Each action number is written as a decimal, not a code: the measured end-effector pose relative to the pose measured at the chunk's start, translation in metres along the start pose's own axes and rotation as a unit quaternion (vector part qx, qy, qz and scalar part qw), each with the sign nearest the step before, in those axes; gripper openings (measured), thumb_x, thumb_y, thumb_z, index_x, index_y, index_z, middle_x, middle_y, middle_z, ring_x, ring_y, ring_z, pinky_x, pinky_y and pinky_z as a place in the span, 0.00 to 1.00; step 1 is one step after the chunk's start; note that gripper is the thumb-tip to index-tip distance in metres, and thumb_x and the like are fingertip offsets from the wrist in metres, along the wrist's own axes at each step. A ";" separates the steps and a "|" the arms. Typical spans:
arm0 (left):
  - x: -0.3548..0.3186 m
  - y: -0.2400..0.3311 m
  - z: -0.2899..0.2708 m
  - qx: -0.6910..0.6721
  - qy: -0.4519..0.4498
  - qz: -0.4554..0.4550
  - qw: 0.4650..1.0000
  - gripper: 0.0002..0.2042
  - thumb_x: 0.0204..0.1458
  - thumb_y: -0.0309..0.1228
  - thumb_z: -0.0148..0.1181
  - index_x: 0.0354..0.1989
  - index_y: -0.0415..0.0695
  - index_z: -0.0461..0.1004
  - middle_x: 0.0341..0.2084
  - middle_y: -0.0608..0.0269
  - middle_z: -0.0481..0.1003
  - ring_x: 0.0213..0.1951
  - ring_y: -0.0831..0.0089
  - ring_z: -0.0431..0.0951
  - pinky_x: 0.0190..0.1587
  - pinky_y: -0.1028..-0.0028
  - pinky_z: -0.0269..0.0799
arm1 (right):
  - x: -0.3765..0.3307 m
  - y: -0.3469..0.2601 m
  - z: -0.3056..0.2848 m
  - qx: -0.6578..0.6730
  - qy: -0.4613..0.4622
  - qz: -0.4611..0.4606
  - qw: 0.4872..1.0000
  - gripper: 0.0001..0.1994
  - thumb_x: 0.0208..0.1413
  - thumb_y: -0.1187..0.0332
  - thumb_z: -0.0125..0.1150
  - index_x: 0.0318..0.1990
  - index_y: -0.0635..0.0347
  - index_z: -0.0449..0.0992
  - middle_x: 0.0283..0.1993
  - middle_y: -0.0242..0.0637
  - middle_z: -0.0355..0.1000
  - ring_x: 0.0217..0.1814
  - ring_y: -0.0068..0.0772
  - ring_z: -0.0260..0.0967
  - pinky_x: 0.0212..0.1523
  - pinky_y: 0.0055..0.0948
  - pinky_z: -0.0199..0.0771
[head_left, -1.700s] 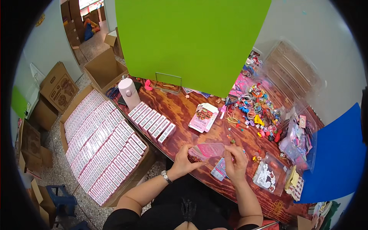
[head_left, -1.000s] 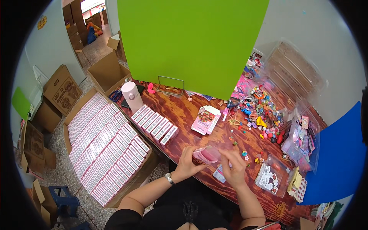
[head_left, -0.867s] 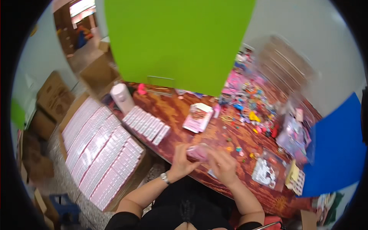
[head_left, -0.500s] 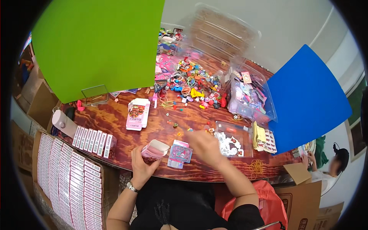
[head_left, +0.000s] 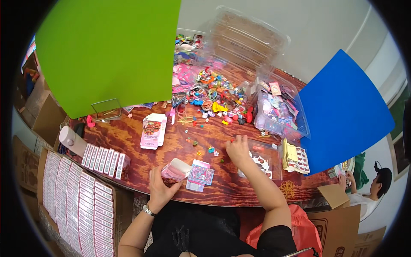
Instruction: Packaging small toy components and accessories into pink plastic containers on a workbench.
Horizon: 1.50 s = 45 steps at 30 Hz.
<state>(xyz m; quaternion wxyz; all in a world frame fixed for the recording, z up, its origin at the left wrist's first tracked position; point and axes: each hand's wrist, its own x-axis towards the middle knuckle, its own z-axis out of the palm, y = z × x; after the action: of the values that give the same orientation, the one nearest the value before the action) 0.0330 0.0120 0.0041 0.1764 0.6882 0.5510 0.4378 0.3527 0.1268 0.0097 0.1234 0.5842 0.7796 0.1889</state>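
Observation:
In my left hand [head_left: 161, 187] is a small pink carton [head_left: 174, 169], its open end tilted up and to the right. Beside it on the table lie overlapping pink and blue printed cards [head_left: 200, 174]. My right hand [head_left: 238, 150] reaches down to the tabletop by the clear tray's left edge, fingers drawn together. What they hold, if anything, is hidden; a bit of red shows at the fingertips. Small charms [head_left: 211, 150] are scattered between the cards and that hand. The clear tray [head_left: 277, 160] has white cut-out stickers [head_left: 262, 165] in it, partly behind my right forearm.
A flattened-looking pink carton [head_left: 153, 132] lies farther back. Upright cartons [head_left: 105, 159] line the left edge, near a pink bottle [head_left: 72, 140]. A trinket heap [head_left: 218, 96], a clear bin [head_left: 280, 107], green panel [head_left: 109, 55] and blue panel [head_left: 342, 111] stand beyond. Another person [head_left: 370, 192] sits right.
My right hand has moved right and slightly away, from above the charms to beside the clear tray. My left hand still holds the carton, shifted slightly right.

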 end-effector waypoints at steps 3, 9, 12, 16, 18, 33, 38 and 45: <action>0.001 0.001 -0.001 -0.015 0.001 -0.001 1.000 0.35 0.38 0.33 0.78 0.55 0.38 0.67 0.45 0.49 0.71 0.49 0.49 0.71 0.52 0.57 0.68 | 0.008 -0.004 0.008 -0.017 -0.004 -0.003 1.000 0.09 0.60 0.67 0.52 0.38 0.54 0.80 0.31 0.37 0.79 0.47 0.42 0.73 0.65 0.70 0.51; 0.002 0.000 0.000 0.002 -0.013 0.006 1.000 0.36 0.39 0.36 0.79 0.56 0.38 0.67 0.46 0.49 0.72 0.50 0.50 0.71 0.52 0.57 0.69 | 0.018 -0.003 -0.008 0.191 -0.052 -0.072 0.978 0.10 0.56 0.60 0.60 0.43 0.50 0.78 0.36 0.41 0.80 0.51 0.44 0.77 0.58 0.56 0.70; 0.004 0.000 0.002 0.000 -0.022 0.010 1.000 0.37 0.39 0.38 0.79 0.57 0.38 0.67 0.47 0.49 0.72 0.50 0.51 0.71 0.53 0.57 0.68 | 0.045 -0.001 -0.035 0.244 -0.072 -0.077 0.964 0.11 0.57 0.61 0.60 0.45 0.52 0.78 0.42 0.44 0.80 0.47 0.47 0.78 0.48 0.49 0.77; 0.004 0.001 0.007 0.004 -0.033 0.022 0.999 0.38 0.38 0.38 0.80 0.59 0.39 0.67 0.49 0.50 0.73 0.51 0.51 0.72 0.55 0.58 0.68 | 0.112 -0.034 -0.010 0.350 0.085 -0.060 0.931 0.12 0.57 0.61 0.63 0.46 0.54 0.78 0.44 0.46 0.79 0.48 0.49 0.77 0.45 0.48 0.79; 0.002 -0.001 0.008 0.012 -0.031 0.012 0.999 0.39 0.38 0.38 0.80 0.60 0.40 0.67 0.49 0.51 0.73 0.51 0.52 0.73 0.56 0.59 0.67 | 0.144 -0.058 -0.009 0.333 0.112 -0.032 0.936 0.12 0.57 0.60 0.64 0.45 0.55 0.78 0.45 0.45 0.78 0.49 0.49 0.76 0.47 0.48 0.78; 0.013 -0.022 -0.009 -0.063 -0.060 0.006 0.996 0.39 0.38 0.37 0.80 0.59 0.37 0.67 0.49 0.47 0.72 0.51 0.50 0.72 0.55 0.59 0.70 | 0.127 -0.015 -0.045 0.599 0.020 0.016 0.800 0.13 0.60 0.65 0.67 0.48 0.61 0.79 0.33 0.33 0.78 0.32 0.21 0.71 0.34 0.27 0.72; 0.029 -0.032 -0.006 -0.084 -0.084 0.004 0.993 0.39 0.38 0.36 0.80 0.58 0.36 0.66 0.48 0.46 0.71 0.51 0.49 0.73 0.54 0.59 0.70 | 0.081 0.013 -0.040 0.610 -0.026 0.032 0.792 0.11 0.62 0.69 0.62 0.50 0.61 0.80 0.32 0.27 0.76 0.34 0.17 0.70 0.36 0.23 0.71; 0.038 -0.030 -0.001 -0.100 -0.116 0.006 0.988 0.39 0.38 0.37 0.80 0.58 0.36 0.65 0.49 0.47 0.71 0.51 0.52 0.73 0.54 0.59 0.71 | 0.019 0.001 -0.016 0.378 -0.096 0.042 0.920 0.09 0.51 0.66 0.69 0.36 0.59 0.79 0.36 0.44 0.79 0.41 0.50 0.78 0.41 0.44 0.78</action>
<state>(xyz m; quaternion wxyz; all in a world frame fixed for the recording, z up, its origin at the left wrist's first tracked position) 0.0140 0.0567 -0.0013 0.3043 0.7163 0.4764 0.4090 0.3416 0.1431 0.0255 -0.0397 0.6348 0.7523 -0.1718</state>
